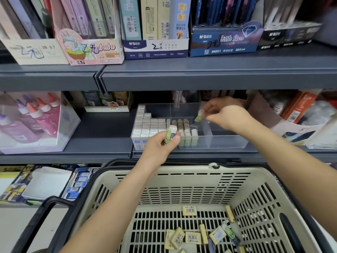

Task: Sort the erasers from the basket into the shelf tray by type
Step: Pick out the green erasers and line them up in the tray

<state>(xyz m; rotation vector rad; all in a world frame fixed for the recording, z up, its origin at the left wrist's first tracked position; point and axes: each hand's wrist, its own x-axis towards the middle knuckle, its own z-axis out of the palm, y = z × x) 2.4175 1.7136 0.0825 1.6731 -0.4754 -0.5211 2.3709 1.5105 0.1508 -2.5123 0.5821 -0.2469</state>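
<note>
The person's right hand (226, 114) pinches one green-sleeved eraser (198, 116) by its white upper end and holds it above the clear shelf tray (228, 141), just right of the standing green rows (186, 128). That grip probably leaves the sleeved end free to drop in beside its own kind. The eraser's long axis is steep and leans a little, green end down toward the tray floor, white end up in the fingertips.

The left hand (160, 145) waits at the tray's front wall, fingers and thumb curled round a spare green eraser (168, 136), likely as the next to hand over (a white end beside it may be a second piece; it is too blurred to tell). This one also leans near upright, sleeve low against the thumb.

The white-and-blue erasers (145, 125) fill the left compartment. Below, the basket (164, 172) holds mostly yellow erasers (189, 210) lying flat and one loose green eraser (228, 231), so sorting looks well short of finished.
</note>
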